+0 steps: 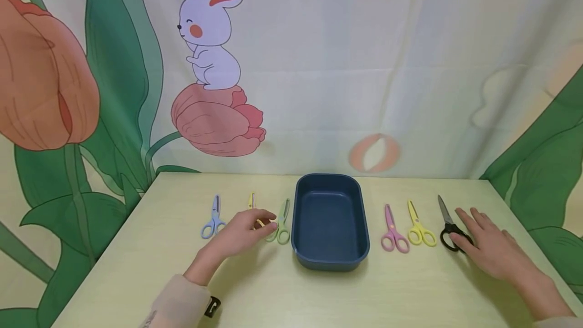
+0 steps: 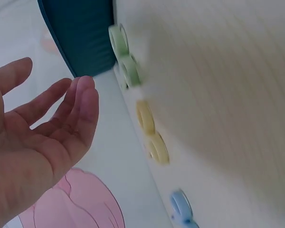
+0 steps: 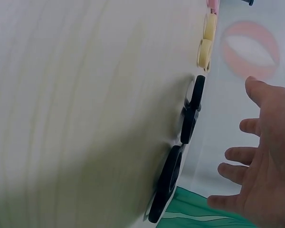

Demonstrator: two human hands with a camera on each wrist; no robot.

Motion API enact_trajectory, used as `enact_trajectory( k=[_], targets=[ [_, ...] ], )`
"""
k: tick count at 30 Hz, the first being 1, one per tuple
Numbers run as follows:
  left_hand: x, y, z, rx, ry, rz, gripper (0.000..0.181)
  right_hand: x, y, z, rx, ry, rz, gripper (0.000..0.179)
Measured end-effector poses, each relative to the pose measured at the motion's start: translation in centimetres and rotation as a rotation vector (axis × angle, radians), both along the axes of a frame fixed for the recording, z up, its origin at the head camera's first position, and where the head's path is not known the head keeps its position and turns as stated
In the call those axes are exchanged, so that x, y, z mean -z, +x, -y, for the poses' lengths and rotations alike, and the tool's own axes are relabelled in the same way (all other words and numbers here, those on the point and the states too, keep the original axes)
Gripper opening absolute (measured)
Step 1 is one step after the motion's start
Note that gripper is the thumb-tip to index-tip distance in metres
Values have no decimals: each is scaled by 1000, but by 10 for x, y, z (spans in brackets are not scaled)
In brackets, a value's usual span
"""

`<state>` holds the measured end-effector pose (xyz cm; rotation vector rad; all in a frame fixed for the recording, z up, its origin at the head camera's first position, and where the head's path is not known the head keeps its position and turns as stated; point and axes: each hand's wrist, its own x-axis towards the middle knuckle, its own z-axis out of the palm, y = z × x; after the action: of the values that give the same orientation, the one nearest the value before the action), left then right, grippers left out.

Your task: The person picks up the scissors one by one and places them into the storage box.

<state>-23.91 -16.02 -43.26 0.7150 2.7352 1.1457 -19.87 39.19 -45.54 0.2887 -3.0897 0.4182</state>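
- The left hand (image 1: 243, 232), at lower centre-left of the head view, holds nothing: its fingers are loosely bent, with a gap between thumb and forefinger.
- It hovers over the left yellow scissors (image 1: 252, 200) and partly hides them, fingertips near the green scissors (image 1: 282, 224); the left wrist view shows it apart from both pairs.
- The right hand (image 1: 494, 252), at lower right, is also unoccupied, its fingers stretched and spread.
- Its thumb overlaps a handle of the black scissors (image 1: 450, 228) in the head view (the right wrist view shows a gap between them).
- The black scissors lie right of centre, blades pointing up the frame.
- The green scissors lie just left of the blue tray (image 1: 330, 216), which stands near the centre of the frame; its inside is bare.
- The blue scissors (image 1: 216, 219) lie farther left, beyond the left yellow scissors.
- Right of the tray lie the pink scissors (image 1: 391, 228), then the right yellow scissors (image 1: 416, 224), between the pink and the black.
- All six pairs rest on the pale bench (image 1: 273, 292), handles toward the bottom of the frame.
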Motion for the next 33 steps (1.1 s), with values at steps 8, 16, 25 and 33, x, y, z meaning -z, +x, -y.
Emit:
enact_trajectory(
  k=[8, 16, 25, 33],
  targets=[
    [-2, 7, -25, -43, 113, 109, 45, 4, 0, 1, -29, -23, -13, 73],
    [1, 10, -40, -69, 177, 188, 55, 5, 0, 1, -23, 23, -22, 68],
    [8, 10, -45, -64, 235, 233, 56, 6, -2, -5, 19, 44, -64, 50],
    [12, 8, -47, -54, 277, 277, 60, 8, -6, -13, 77, 50, -35, 47]
  ],
)
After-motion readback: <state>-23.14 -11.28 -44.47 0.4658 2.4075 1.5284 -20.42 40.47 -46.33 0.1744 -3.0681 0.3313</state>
